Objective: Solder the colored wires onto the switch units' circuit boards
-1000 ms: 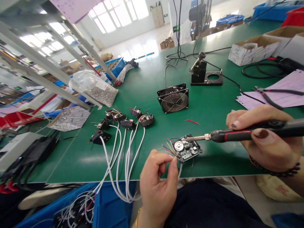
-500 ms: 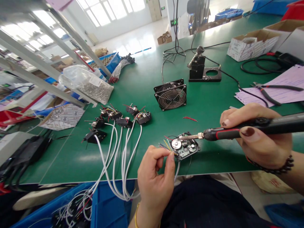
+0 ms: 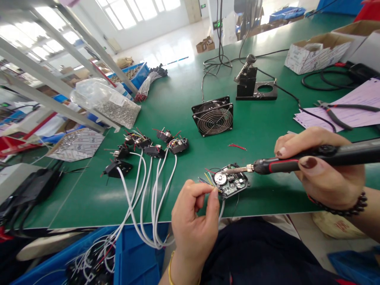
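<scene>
A black device with an exposed circuit board [image 3: 236,184] and a round silver part lies near the front edge of the green table [image 3: 166,114]. My right hand [image 3: 323,170] is wrapped round a black and red soldering iron [image 3: 285,165], whose tip is over the board beside the round part. Thumb and forefinger of my left hand [image 3: 197,219] pinch at the board's left edge, where thin coloured wires [image 3: 208,180] stick out; which wire they hold is hidden. A white cable runs down from the device.
Several black units [image 3: 179,145] with white cables lie on the left. Behind the board are short red wires [image 3: 237,147], a fan [image 3: 214,118] and an iron stand [image 3: 247,85]. Pliers [image 3: 335,114] rest on pink papers at right. A blue bin [image 3: 136,257] is below the edge.
The iron's tip has moved slightly left and up across the board, nearer the round silver part. My left hand keeps its pinch, and the view has shifted slightly.
</scene>
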A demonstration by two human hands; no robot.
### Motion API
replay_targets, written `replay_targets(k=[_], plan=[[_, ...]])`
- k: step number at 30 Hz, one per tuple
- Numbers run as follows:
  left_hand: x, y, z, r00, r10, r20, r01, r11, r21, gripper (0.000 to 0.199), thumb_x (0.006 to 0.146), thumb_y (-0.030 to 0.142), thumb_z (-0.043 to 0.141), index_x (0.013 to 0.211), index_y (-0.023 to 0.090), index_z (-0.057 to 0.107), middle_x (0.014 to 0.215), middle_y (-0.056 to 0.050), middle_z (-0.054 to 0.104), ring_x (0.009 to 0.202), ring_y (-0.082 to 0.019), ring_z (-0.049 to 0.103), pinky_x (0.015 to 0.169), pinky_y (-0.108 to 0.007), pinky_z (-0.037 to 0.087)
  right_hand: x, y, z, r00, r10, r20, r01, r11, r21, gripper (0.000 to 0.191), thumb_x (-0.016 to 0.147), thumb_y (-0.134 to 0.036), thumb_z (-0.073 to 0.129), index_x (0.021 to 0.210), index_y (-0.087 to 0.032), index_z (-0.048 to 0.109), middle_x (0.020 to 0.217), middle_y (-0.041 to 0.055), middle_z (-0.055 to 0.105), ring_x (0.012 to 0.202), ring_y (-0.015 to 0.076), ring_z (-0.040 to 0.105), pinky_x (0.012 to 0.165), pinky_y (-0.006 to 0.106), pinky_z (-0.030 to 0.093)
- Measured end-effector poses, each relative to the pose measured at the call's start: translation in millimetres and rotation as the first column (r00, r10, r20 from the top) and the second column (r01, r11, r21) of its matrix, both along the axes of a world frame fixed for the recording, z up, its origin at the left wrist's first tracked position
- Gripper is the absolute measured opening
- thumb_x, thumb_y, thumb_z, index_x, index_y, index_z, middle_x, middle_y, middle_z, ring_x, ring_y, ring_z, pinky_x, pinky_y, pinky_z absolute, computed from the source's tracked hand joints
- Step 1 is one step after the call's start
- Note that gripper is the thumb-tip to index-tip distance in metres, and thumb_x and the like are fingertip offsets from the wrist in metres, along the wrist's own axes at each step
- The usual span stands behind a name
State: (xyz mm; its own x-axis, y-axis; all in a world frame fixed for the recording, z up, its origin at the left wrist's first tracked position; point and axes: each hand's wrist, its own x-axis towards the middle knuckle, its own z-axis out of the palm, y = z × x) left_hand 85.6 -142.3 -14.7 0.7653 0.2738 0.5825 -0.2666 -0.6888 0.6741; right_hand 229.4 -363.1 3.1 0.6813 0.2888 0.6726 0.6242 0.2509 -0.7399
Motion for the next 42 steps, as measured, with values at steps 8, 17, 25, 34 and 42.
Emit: replay_targets(k=[8, 17, 25, 34, 42], plan=[[1, -1, 1.0, 1.0, 0.012, -0.014, -0.012, 1.0, -0.005, 0.02, 0.102, 0.005, 0.069, 0.1, 0.025, 0.069, 0.075, 0.007, 0.045, 0.065, -0.011, 0.049, 0.06, -0.025, 0.041, 1, 2, 1.5, 1.0, 0.014, -0.012, -0.014, 1.0, 0.014, 0.017, 0.106, -0.04, 0.078, 0.101, -0.025, 0.085, 0.083, 0.0012, 0.074, 0.066, 0.0192, 0.064, 0.057, 0.041, 0.045], [3, -3, 2.4, 1.0, 0.01, -0.024, -0.01, 1.0, -0.003, 0.019, 0.102, 0.005, 0.069, 0.101, 0.025, 0.069, 0.074, 0.008, 0.042, 0.064, -0.01, 0.046, 0.06, -0.024, 0.04, 0, 3, 3.4, 1.0, 0.031, -0.007, -0.03, 0.999, 0.039, 0.016, 0.105, -0.038, 0.079, 0.101, -0.024, 0.086, 0.08, 0.0019, 0.073, 0.065, 0.0191, 0.064, 0.056, 0.04, 0.044], [-14, -6, 9.4, 1.0, 0.004, 0.005, -0.004, 1.0, 0.02, 0.022, 0.098, 0.001, 0.067, 0.099, 0.023, 0.067, 0.076, 0.006, 0.05, 0.067, -0.011, 0.046, 0.06, -0.025, 0.041, -4, 1, 8.9, 0.989, -0.095, -0.111, 0.107, 0.989, 0.107, 0.026, 0.094, -0.051, 0.091, 0.088, -0.026, 0.085, 0.074, 0.0031, 0.074, 0.064, 0.0232, 0.066, 0.055, 0.042, 0.044], [-21, -7, 6.7, 1.0, 0.016, 0.0, -0.016, 0.997, 0.07, 0.023, 0.095, 0.0, 0.069, 0.1, 0.023, 0.067, 0.074, 0.006, 0.052, 0.065, -0.011, 0.047, 0.058, -0.025, 0.041, -7, -3, 0.2, 0.996, 0.076, -0.045, -0.074, 0.996, 0.05, 0.016, 0.105, -0.038, 0.079, 0.101, -0.023, 0.084, 0.083, 0.0036, 0.074, 0.063, 0.0194, 0.063, 0.053, 0.04, 0.043], [-15, -7, 6.5, 1.0, 0.03, 0.005, -0.03, 0.996, 0.085, 0.022, 0.098, 0.001, 0.067, 0.099, 0.023, 0.067, 0.074, 0.007, 0.049, 0.064, -0.01, 0.046, 0.058, -0.025, 0.04, -7, 1, 2.0, 0.991, 0.128, -0.035, -0.127, 0.991, 0.03, 0.017, 0.106, -0.037, 0.077, 0.101, -0.023, 0.083, 0.08, 0.0012, 0.072, 0.06, 0.0171, 0.062, 0.051, 0.038, 0.042]])
